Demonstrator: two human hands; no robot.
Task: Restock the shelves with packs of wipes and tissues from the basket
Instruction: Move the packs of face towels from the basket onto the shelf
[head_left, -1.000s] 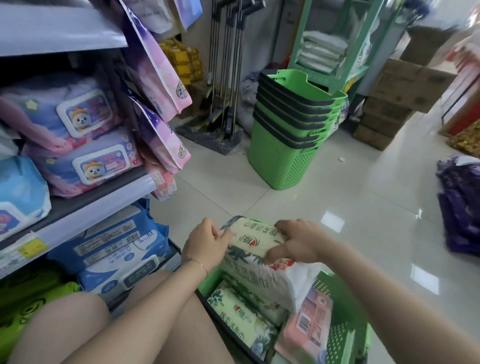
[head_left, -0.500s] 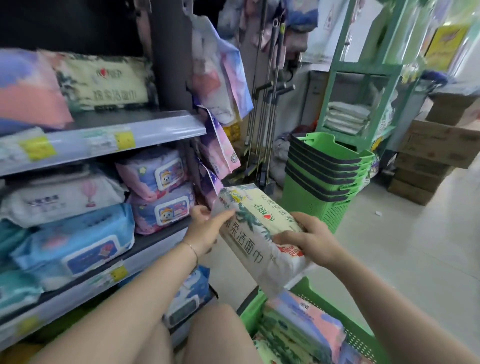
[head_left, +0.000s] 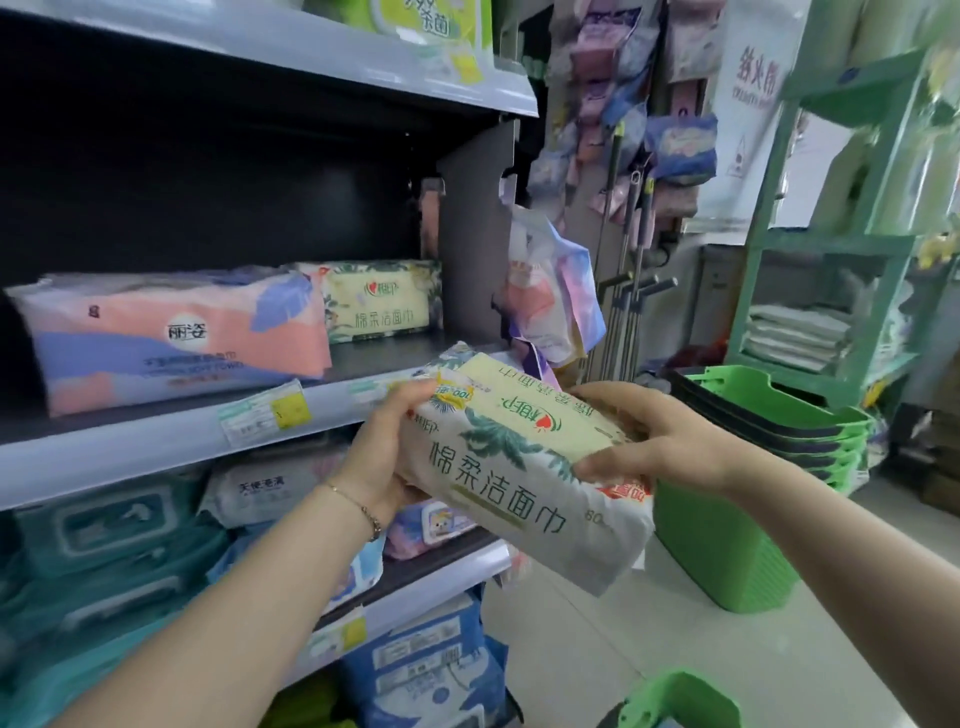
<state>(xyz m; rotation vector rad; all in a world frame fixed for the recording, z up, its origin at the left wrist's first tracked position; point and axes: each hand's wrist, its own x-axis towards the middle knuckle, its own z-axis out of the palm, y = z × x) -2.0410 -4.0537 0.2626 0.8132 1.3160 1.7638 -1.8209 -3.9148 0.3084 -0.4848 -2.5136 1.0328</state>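
I held the leaf-printed tissue pack (head_left: 524, 467) in both hands, out in front of the shelving at the level of the middle shelf's front edge (head_left: 156, 441); my left hand (head_left: 387, 452) was closed round its left end, thumb on top near the printed corner, wrist cocked back with a thin bracelet (head_left: 358, 506) showing; my right hand (head_left: 657, 441) clamped the right end from above, fingers (head_left: 610, 465) wrapped down over the front face; both forearms reached up and inward from the bottom corners. The pack sat tilted, its left end higher and close to the shelf lip, its right end lower and hanging free over the floor. On that shelf a matching pack (head_left: 382, 301) stood upright at the back right, with a pink and blue pack (head_left: 176, 338) to its left; bare shelf lay in front of the matching pack, and dark open space rose above both. The green basket (head_left: 680, 699) showed only its rim, low and right; a stack of green baskets (head_left: 753, 467) stood beyond my right hand.
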